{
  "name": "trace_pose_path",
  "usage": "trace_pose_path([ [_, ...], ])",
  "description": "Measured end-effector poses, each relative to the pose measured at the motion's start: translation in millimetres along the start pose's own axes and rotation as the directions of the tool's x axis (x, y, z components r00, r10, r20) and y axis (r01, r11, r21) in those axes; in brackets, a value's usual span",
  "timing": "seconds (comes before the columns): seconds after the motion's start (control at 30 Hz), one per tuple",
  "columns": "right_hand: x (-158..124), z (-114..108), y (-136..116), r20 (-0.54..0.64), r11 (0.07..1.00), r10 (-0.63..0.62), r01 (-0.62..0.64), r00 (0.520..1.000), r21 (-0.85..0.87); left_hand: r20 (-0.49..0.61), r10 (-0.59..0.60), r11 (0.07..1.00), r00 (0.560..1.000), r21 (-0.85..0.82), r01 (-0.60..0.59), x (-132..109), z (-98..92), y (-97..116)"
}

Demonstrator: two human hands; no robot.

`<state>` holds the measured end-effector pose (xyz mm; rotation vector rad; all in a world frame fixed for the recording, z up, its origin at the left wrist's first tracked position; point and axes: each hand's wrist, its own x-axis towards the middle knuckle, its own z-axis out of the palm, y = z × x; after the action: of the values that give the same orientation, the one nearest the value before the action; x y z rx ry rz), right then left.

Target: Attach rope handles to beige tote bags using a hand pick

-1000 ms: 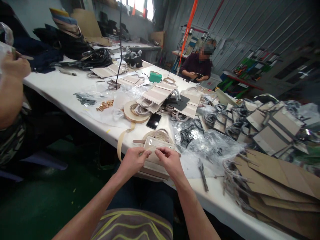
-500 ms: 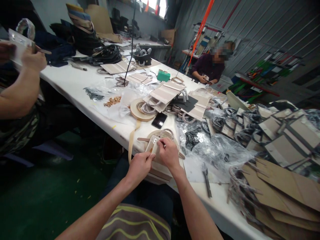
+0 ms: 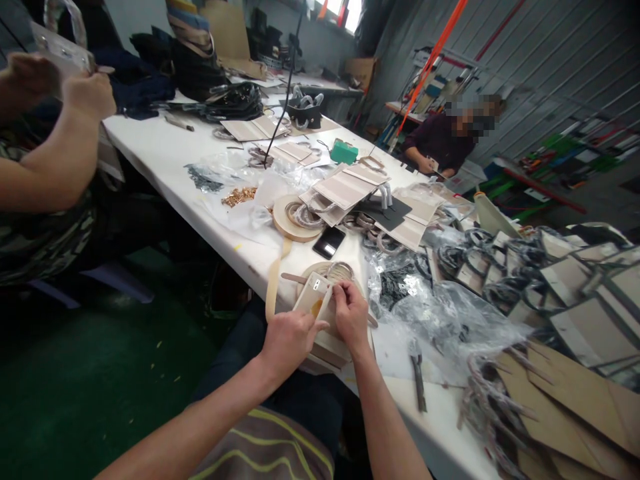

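At the near table edge lies a beige bag panel (image 3: 313, 297) with a plastic-wrapped handle (image 3: 340, 271) at its far end. A small slotted metal plate and a yellowish-brown patch show on the panel's turned-up strip. My left hand (image 3: 290, 340) grips the lower left of that strip, thumb on top. My right hand (image 3: 351, 313) is closed in a pinch at the panel's upper right edge; anything tiny between the fingertips is hidden. Beyond the hands, a roll of tan tape (image 3: 295, 220) trails one strip down past the table edge.
A black phone (image 3: 329, 242) lies beyond the panel. Brass-coloured fasteners (image 3: 239, 197) sit on plastic at left. Scissors-like metal tool (image 3: 417, 377), clear bags (image 3: 450, 313) and stacked brown panels (image 3: 565, 400) are at right. A co-worker's hands (image 3: 85, 93) hold another panel at left; another person sits across.
My right hand has moved slightly right, away from the metal plate, uncovering more of the strip and its yellowish patch. My left hand still holds the panel. The whole view has shifted a little.
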<state>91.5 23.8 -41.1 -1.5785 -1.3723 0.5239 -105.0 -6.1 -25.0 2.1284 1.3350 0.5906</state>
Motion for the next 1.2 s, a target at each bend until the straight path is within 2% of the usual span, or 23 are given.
trace_pose_path([
  [0.2,-1,-2,3,0.006,0.997,0.020,-0.020,1.000,0.068,0.068,-0.133,0.985,0.989,-0.100,0.139,1,-17.2,-3],
  [0.4,-5,-13,-3,0.014,0.990,-0.034,0.032,0.999,0.138,-0.027,-0.158,0.947,0.987,-0.286,0.144,17,-28.4,-8],
  [0.53,-9,-24,-14,0.041,0.979,-0.099,0.090,0.994,0.185,-0.020,0.006,0.878,1.000,-0.478,-0.015,34,-28.9,-19],
  [0.63,-13,-34,-24,0.072,0.975,-0.139,0.123,0.988,0.185,0.054,0.135,0.773,0.989,-0.630,-0.072,49,-30.9,-26],
  [0.8,-17,-48,-35,0.118,0.973,-0.172,0.150,0.978,0.175,0.235,0.316,0.600,0.919,-0.800,-0.002,67,-45.1,-15],
  [0.93,-17,-52,-37,0.118,0.986,-0.129,0.115,0.985,0.117,0.303,0.381,0.499,0.873,-0.863,0.082,73,-46.2,-4],
  [1.07,-13,-51,-36,0.086,0.991,-0.070,0.060,0.994,0.116,0.369,0.258,0.514,0.893,-0.835,0.196,69,-29.6,-11],
  [1.13,-9,-48,-35,0.091,0.996,-0.044,0.037,0.995,0.077,0.367,0.138,0.565,0.920,-0.792,0.231,61,-20.5,-14],
  [1.2,-5,-41,-32,0.083,1.000,-0.012,0.012,0.997,0.002,0.311,-0.013,0.656,0.950,-0.715,0.243,50,-13.1,-13],
])
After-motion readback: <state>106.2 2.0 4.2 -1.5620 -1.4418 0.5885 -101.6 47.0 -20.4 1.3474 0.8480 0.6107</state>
